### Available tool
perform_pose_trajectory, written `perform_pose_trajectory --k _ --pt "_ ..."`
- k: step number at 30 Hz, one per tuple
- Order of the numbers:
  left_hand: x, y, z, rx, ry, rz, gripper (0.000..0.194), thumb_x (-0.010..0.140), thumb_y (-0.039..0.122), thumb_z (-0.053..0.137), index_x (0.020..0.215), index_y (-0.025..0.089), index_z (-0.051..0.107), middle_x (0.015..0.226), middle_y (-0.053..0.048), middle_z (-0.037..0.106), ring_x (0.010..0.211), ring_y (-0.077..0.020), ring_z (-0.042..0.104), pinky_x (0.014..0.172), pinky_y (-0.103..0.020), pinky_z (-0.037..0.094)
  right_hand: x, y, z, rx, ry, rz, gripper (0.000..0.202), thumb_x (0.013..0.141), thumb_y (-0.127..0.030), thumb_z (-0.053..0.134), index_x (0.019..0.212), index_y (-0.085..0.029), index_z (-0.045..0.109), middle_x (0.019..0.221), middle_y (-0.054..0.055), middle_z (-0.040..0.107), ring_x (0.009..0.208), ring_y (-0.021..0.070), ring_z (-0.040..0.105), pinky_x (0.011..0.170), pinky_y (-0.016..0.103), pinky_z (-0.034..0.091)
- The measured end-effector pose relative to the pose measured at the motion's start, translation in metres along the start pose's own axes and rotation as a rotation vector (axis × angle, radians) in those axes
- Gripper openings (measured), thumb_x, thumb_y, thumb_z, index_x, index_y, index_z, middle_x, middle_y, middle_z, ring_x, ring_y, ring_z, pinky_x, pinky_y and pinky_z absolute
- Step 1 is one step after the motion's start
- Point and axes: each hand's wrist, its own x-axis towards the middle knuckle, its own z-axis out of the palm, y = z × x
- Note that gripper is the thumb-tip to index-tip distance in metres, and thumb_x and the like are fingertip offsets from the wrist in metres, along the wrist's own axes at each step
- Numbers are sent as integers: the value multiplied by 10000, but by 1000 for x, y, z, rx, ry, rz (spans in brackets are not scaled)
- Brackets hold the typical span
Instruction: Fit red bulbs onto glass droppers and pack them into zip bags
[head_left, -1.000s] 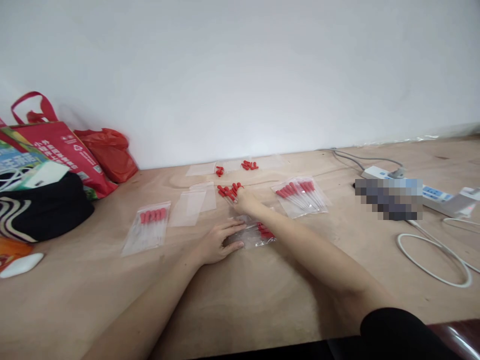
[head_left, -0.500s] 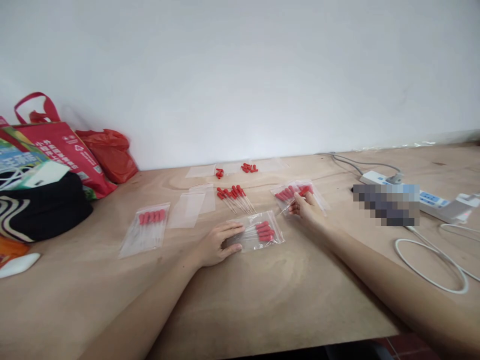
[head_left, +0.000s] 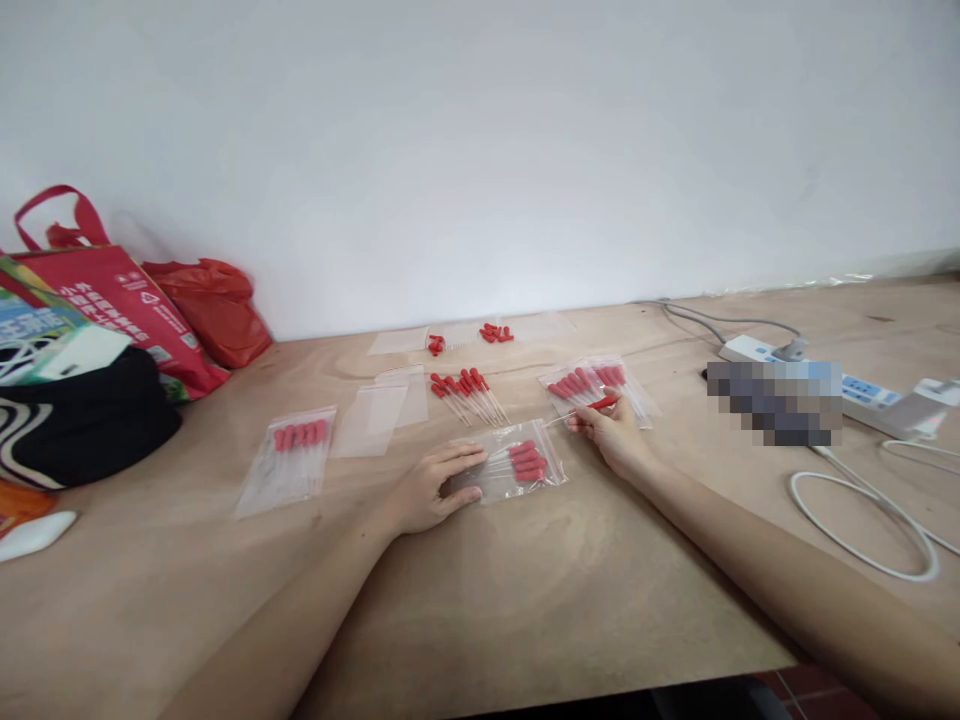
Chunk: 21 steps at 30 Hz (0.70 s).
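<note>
A clear zip bag point(head_left: 529, 462) with several red-capped droppers lies in front of me. My left hand point(head_left: 442, 485) grips its left end between thumb and fingers. Between the fingers of my right hand point(head_left: 604, 430) is a single red-bulbed dropper point(head_left: 600, 403), its thin clear stem pointing left over the bag's opening edge. Just behind that hand lie filled bags point(head_left: 581, 380) with red bulbs showing. Loose droppers point(head_left: 469, 395) are fanned out beyond my left hand. Another filled bag point(head_left: 300, 435) rests at the left.
Flat bags point(head_left: 371, 415) lie left of the loose droppers. Small red bulbs point(head_left: 495, 332) sit near the wall. A power strip point(head_left: 862, 390) and white cable point(head_left: 795, 500) occupy the right; a black pouch point(head_left: 97, 420) and red bags point(head_left: 217, 305) stand left.
My right hand has drawn slightly toward me, off the filled bags, and one dropper now shows in its fingers. My left hand keeps its hold on the front bag.
</note>
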Motion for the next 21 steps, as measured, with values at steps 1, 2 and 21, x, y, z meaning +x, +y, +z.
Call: perform_pose_trajectory --k 1,2,21 --pt "0 0 0 4 -1 -2 404 811 353 497 1189 209 479 1228 -74 501 1148 -194 438 964 -388 363 -2 1 2 -2 -11 2 486 607 -198 613 971 -264 298 644 -63 513 538 131 574 553 291 527" --pt "0 1 0 7 -1 -6 407 810 354 498 1191 214 475 1229 -71 500 1148 -193 437 965 -389 362 -3 1 4 -2 -25 7 491 617 -202 605 991 -269 294 662 -59 513 551 134 580 572 299 533" --pt "1 6 -3 -34 14 -15 440 805 352 502 1223 226 440 1240 -55 491 1150 -196 433 971 -388 357 -21 1 24 -306 -402 100 313 609 -384 620 770 -182 445 458 -101 468 266 39 370 251 149 249"
